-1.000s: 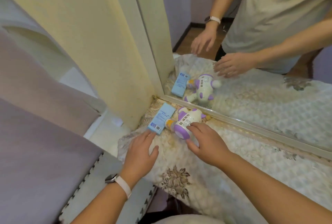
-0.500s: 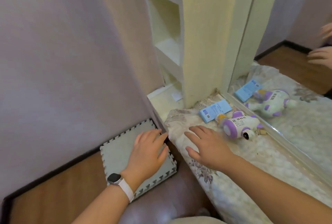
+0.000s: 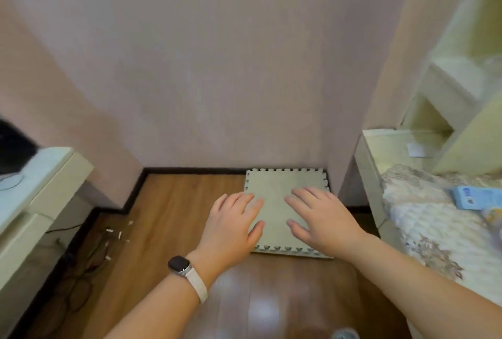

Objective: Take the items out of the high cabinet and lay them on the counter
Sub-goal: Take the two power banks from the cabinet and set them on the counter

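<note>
Our left hand [image 3: 233,226] and right hand [image 3: 323,219] hover spread, empty. Small blue cardboard box [image 3: 474,197] lies on the quilted cream counter cover [image 3: 423,219]; cabinet out of view, so a blind reach could knock items.

You have one view only, from the camera on your head, so no second view shares any part of the scene. It looks forward and steeply down toward a room corner, facing the pink wall [image 3: 217,53] squarely. The wooden floor [image 3: 168,216] and the foam mat [image 3: 277,192] fill the lower centre. Your left hand [image 3: 231,230] and right hand [image 3: 323,219] sit close beneath the lens, forearms entering from the bottom edge. The wide angle bends the frame edges: a cream desk [image 3: 40,175] at far left, the covered counter [image 3: 434,230] at far right.
</note>
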A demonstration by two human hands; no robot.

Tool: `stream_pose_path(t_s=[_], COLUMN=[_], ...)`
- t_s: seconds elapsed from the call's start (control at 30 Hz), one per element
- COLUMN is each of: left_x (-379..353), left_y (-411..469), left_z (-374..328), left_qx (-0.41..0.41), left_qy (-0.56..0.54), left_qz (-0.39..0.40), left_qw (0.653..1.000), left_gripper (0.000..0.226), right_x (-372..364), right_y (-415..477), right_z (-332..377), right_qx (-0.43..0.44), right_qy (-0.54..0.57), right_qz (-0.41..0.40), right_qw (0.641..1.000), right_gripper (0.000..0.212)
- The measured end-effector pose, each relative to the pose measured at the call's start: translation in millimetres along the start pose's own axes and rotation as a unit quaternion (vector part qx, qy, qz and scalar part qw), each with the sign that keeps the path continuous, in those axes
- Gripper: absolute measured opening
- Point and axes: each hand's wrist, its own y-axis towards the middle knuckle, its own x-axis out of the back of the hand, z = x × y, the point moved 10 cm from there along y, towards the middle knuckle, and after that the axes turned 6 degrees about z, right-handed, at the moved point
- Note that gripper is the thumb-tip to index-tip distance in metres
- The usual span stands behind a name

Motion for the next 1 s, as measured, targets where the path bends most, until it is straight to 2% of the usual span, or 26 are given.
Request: stream_pose_path(t_s=[0.3, 0.53, 0.77, 1.0], left_x=[66, 95, 113, 126], left_y=[-160, -239, -245, -169], left_z=[134, 197, 238, 278], left_qx=[0.181, 0.320, 0.410, 0.458], left_qy=[0.014, 0.052, 0.086, 0.116], left_qz=[-0.057, -0.061, -0.046, -0.060], left_qw=[0.982, 0.944, 0.907, 0.879], left_gripper=[0.043, 0.044, 0.046, 0.045], right_x=[3, 5, -4, 7], right_y=[75, 125, 187, 270], right_z=[194, 294, 331, 304], right_qx=[0.180, 0.300, 0.388, 0.419], right_qy=[-0.009, 0.000, 0.040, 0.061], right_qz=[-0.008, -0.013, -0.018, -0.014], right_qw=[0.984, 0.954, 0.921, 0.906], right_gripper=[0.052, 0.053, 0.051, 0.050])
